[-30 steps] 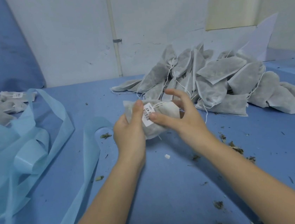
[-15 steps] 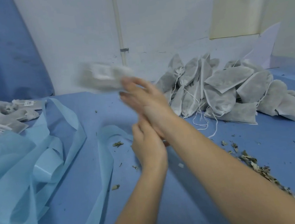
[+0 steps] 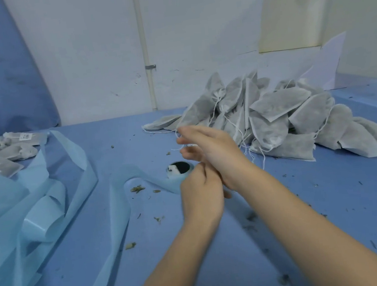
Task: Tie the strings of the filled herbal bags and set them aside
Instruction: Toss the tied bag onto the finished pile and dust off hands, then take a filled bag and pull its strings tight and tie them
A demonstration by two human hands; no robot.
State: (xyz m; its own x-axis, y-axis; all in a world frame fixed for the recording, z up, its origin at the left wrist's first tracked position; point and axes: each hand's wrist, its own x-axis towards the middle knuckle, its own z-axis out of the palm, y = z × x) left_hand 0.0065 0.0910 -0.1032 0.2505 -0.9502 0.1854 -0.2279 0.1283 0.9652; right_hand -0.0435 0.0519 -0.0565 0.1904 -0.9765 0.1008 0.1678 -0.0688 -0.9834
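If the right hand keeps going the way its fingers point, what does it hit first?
The right hand points left and away; the nearest thing on that line looks like bare blue table, then the tagged bags far left. Depth is unclear.

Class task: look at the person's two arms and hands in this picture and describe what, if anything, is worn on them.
Both forearms are bare as far as the frame shows, with no sleeves in view. The left hand and right hand wear no gloves. No ring, watch or bracelet is visible, though motion blur on the fingers could hide something small.

Right hand (image 3: 209, 145) motion-blurred (its fingers (image 3: 183, 141) indistinct); tied bags (image 3: 0, 152) cut off at left edge.
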